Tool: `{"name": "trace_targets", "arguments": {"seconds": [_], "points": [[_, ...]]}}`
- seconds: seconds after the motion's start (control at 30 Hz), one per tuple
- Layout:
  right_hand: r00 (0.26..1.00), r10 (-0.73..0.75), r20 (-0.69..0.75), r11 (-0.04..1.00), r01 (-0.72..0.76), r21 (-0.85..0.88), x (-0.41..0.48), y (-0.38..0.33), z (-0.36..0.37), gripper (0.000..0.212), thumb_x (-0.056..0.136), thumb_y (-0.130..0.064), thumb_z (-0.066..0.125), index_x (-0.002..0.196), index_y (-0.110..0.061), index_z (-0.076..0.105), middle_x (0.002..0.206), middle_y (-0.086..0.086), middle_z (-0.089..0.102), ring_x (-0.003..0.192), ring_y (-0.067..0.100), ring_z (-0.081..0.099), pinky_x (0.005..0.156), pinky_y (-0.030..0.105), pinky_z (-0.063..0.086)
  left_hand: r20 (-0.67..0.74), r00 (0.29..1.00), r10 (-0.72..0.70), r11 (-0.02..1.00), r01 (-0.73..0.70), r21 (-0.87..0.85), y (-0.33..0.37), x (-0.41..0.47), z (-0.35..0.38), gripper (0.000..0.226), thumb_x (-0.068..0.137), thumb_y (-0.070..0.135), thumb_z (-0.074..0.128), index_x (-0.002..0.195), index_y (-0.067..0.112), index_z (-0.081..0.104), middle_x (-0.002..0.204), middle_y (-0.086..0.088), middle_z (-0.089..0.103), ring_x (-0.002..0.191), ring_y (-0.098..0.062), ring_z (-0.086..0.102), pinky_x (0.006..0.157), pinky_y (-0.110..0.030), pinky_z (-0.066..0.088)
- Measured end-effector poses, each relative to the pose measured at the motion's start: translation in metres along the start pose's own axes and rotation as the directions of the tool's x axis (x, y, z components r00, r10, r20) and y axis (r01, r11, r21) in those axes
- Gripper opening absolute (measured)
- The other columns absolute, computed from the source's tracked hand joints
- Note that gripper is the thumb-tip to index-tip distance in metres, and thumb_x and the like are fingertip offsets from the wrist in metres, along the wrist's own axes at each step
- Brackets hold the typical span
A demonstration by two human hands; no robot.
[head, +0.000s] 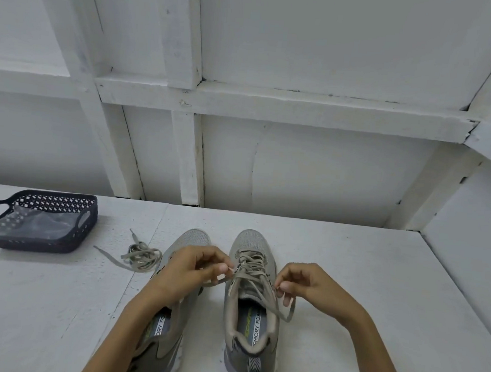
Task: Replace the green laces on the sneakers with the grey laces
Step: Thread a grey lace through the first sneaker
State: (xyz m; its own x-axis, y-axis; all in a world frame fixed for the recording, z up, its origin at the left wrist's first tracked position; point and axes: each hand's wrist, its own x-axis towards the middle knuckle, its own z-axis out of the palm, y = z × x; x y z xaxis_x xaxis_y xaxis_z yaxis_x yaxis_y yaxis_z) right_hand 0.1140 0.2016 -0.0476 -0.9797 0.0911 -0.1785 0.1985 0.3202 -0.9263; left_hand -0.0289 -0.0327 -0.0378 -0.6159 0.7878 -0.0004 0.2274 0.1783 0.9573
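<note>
Fingers [218,264] of your left hand [192,269] are curled, with thumb and forefinger pinching one end of the lace [249,273] threaded through the right sneaker [250,241]. Your right hand [304,283] pinches the other end the same way at the right side of the eyelets, its tail dropping past the shoe's collar. Both sneakers stand side by side on the white table [348,280], toes away from you. Your left forearm covers much of the left sneaker [194,237]. A loose lace [140,255] lies bundled just left of it, and a dark basket [31,243] sits further left
</note>
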Motion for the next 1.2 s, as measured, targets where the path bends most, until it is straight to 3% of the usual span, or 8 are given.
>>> {"name": "trace_targets", "arguments": {"seconds": [0.13,0.23,0.3,0.37,0.5,0.6,0.7,1.2], "points": [[0.978,-0.085,-0.189,0.982,0.115,0.151,0.007,-0.023,-0.014,0.009,0.096,-0.003,0.054,0.094,-0.004,0.062,0.075,0.006,0.065,0.056,0.018,0.054,0.049,0.024,0.04,-0.096,0.992,0.08,0.997,-0.081,-0.005,0.008,0.006,-0.005,0.02,0.087,0.026,0.059,0.096,0.012,0.069,0.084,-0.004,0.072,0.063,-0.012,0.055,0.065,-0.025,0.048],[0.917,-0.097,-0.387,0.854,0.276,0.441,0.016,-0.047,-0.026,0.007,0.093,-0.006,0.054,0.095,-0.006,0.06,0.076,0.006,0.061,0.054,0.015,0.05,0.04,0.021,0.035,-0.139,0.984,0.112,0.993,-0.117,-0.029,0.012,0.01,-0.005,0.021,0.086,0.03,0.059,0.095,0.014,0.069,0.082,-0.002,0.071,0.07,-0.013,0.057,0.065,-0.02,0.046],[0.887,-0.08,-0.456,0.75,0.355,0.558,0.022,-0.057,-0.03,0.007,0.093,-0.007,0.053,0.095,-0.007,0.059,0.077,0.006,0.061,0.059,0.016,0.052,0.044,0.023,0.045,-0.152,0.98,0.13,0.991,-0.135,-0.023,0.014,0.011,-0.004,0.02,0.087,0.031,0.059,0.095,0.015,0.068,0.082,0.0,0.07,0.075,-0.012,0.058,0.066,-0.018,0.045],[0.851,-0.09,-0.517,0.686,0.429,0.587,0.028,-0.059,-0.03,0.008,0.095,-0.005,0.05,0.096,-0.006,0.058,0.078,0.007,0.061,0.067,0.019,0.059,0.066,0.035,0.059,-0.156,0.978,0.139,0.989,-0.145,-0.027,0.014,0.011,-0.004,0.017,0.089,0.031,0.062,0.095,0.016,0.068,0.081,0.002,0.069,0.076,-0.009,0.059,0.066,-0.015,0.043],[0.823,-0.194,-0.533,0.76,0.47,0.449,0.023,-0.044,-0.019,0.006,0.09,-0.004,0.056,0.093,-0.003,0.061,0.079,0.008,0.065,0.082,0.02,0.063,0.092,0.033,0.053,-0.129,0.978,0.166,0.986,-0.166,0.007,0.016,0.007,-0.005,0.016,0.085,0.035,0.066,0.09,0.02,0.07,0.084,0.0,0.069,0.081,-0.008,0.063,0.073,-0.016,0.048],[0.946,-0.238,-0.218,0.955,0.269,0.128,0.011,-0.022,-0.014,0.01,0.09,0.0,0.061,0.089,-0.005,0.069,0.079,0.003,0.071,0.081,0.013,0.066,0.081,0.02,0.05,-0.042,0.989,0.142,0.981,-0.135,0.142,0.013,0.005,-0.006,0.007,0.088,0.015,0.068,0.086,0.021,0.071,0.082,0.012,0.07,0.079,-0.002,0.063,0.073,-0.012,0.045],[0.99,-0.139,0.012,0.987,0.14,-0.081,0.004,-0.004,-0.008,0.009,0.089,-0.007,0.067,0.088,-0.013,0.074,0.082,0.002,0.073,0.083,0.013,0.068,0.082,0.019,0.05,0.059,0.996,0.064,0.943,-0.08,0.322,0.007,0.005,-0.007,0.02,0.087,0.009,0.068,0.083,0.028,0.071,0.083,0.019,0.072,0.084,0.0,0.067,0.079,-0.016,0.048],[0.981,-0.134,-0.138,0.982,0.112,-0.154,0.001,0.005,0.009,0.015,0.088,-0.012,0.069,0.086,-0.024,0.077,0.088,-0.009,0.072,0.089,0.006,0.065,0.082,0.013,0.047,0.045,0.999,0.021,0.928,-0.036,0.37,0.0,0.001,-0.003,0.018,0.085,0.01,0.071,0.084,0.028,0.074,0.082,0.025,0.071,0.084,0.003,0.068,0.078,-0.01,0.048]]}}
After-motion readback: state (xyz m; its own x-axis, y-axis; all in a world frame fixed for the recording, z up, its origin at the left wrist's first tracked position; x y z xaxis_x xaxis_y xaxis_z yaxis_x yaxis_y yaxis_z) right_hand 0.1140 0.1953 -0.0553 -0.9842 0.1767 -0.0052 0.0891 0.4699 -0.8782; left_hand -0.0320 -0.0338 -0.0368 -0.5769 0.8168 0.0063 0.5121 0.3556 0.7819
